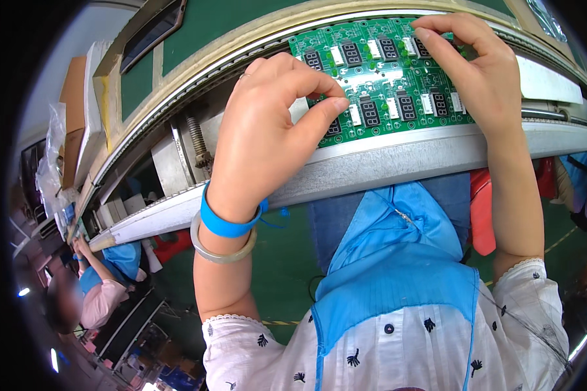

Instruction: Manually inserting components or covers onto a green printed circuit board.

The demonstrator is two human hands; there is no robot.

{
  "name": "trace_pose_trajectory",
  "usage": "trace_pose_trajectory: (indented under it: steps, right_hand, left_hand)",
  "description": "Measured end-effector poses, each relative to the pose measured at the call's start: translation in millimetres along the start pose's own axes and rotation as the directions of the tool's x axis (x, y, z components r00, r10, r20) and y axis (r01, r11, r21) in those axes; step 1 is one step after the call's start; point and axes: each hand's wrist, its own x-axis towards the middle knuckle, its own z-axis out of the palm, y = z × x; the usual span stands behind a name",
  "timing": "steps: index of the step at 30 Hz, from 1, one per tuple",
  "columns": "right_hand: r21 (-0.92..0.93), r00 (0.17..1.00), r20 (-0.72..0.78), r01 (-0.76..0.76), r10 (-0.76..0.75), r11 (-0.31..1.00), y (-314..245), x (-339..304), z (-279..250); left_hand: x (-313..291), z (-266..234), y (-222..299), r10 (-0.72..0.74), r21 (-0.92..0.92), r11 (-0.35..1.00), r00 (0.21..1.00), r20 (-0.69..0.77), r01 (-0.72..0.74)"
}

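Note:
A green circuit board (387,128) lies between the metal rails in front of me, with several black digit displays (370,112) and white connectors (355,115) in rows on it. My left hand (274,120) reaches over the board's left end, thumb and index finger pinched beside a white connector in the near row. Over the far right part of the board, my right hand (486,75) has thumb and index finger close together by a display in the far row. Whatever sits between the fingertips of either hand is too small or hidden to make out.
A silver rail (385,158) runs along the near side of the board. Left of it are a threaded rod (197,140), a cardboard box (75,120) and a clear plastic bag (49,159). Another person (107,296) works at the far left; part of someone else shows at the right edge.

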Motion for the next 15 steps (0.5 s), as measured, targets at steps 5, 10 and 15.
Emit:
trace_pose_trajectory:
  steps: [5, 10, 15]
  right_hand:
    - [0.054, 0.997, -0.050, -0.062, 0.065, 0.997, -42.5, 7.0, -8.6]
    - [0.121, 0.995, -0.061, -0.075, 0.082, 0.990, -38.1, 5.4, -12.0]
    - [0.133, 0.997, -0.060, -0.030, 0.039, 0.991, -32.3, 5.4, -10.0]
  left_hand:
    - [-4.5, 9.1, 3.5, 0.011, 0.045, 0.999, 0.999, -0.044, -0.009]
    - [-4.6, 15.2, 6.6, -0.001, 0.024, 1.000, 0.997, -0.079, 0.003]
    - [-6.0, 18.7, 7.9, -0.013, 0.072, 0.997, 0.995, -0.096, 0.020]
